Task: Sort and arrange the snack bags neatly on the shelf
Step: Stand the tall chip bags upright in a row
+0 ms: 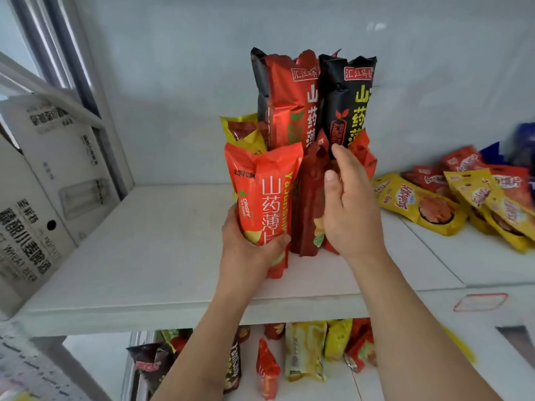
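Note:
On the white shelf [162, 256] stands a cluster of upright snack bags. My left hand [249, 244] grips the bottom of an orange-red bag [266, 195] at the front left. My right hand [347, 204] rests with straight fingers against a dark red bag [309, 209] beside it. Behind them stand a tall red bag [289, 102] and a tall black bag [347, 102]. A yellow bag [243, 131] peeks out at the back left, and another red bag [362, 151] shows behind my right hand.
A loose pile of yellow and red flat bags [451, 204] lies on the shelf at the right. White cardboard boxes [43, 180] stand at the left end. The lower shelf holds several mixed bags [304, 351]. A wall closes the back.

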The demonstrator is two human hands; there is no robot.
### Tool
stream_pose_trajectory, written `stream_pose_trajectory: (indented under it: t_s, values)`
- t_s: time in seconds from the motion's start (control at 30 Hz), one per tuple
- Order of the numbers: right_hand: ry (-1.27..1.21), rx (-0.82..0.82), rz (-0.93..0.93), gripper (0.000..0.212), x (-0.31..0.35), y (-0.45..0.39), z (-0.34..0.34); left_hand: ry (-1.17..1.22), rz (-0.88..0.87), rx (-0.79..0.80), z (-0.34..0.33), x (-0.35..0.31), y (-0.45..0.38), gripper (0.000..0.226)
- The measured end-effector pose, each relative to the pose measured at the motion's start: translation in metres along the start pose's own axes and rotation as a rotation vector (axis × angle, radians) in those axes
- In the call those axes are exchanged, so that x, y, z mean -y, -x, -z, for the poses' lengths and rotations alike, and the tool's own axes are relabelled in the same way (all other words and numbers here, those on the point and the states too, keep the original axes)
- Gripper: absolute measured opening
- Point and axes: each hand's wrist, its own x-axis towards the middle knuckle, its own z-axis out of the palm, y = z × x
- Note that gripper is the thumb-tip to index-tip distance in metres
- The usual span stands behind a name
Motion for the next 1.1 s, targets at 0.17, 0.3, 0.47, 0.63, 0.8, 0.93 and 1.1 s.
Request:
stream_pose_trajectory:
  t_s: [0.17,0.3,0.47,0.63,0.8,0.93,1.1]
  values:
    - [0.042,0.074,-0.098,0.061,0.008,0.002,-0.011,-0.008,-0.004,-0.072,0.012,0.008,-0.003,0.108]
    - [0.049,0.041,-0.168,0.073,0.01,0.008,-0.02,-0.011,0.007,-0.09,0.018,0.007,-0.002,0.118]
    - [0.031,0.042,-0.248,0.079,0.008,0.008,-0.03,-0.005,0.019,-0.061,0.026,0.007,-0.005,0.109]
    - [-0.092,0.119,-0.375,0.091,0.002,0.017,-0.044,-0.001,0.019,-0.048,0.031,0.007,-0.007,0.112]
    - [-0.146,0.127,-0.441,0.097,-0.005,0.037,-0.055,-0.026,0.041,-0.005,0.035,0.007,-0.005,0.117]
    - [-0.124,0.12,-0.438,0.093,-0.01,0.043,-0.054,-0.039,0.063,0.076,0.045,0.01,-0.004,0.115]
    - [-0.215,0.201,-0.434,0.079,-0.014,0.05,-0.058,-0.042,0.063,0.14,0.065,0.011,-0.004,0.11]
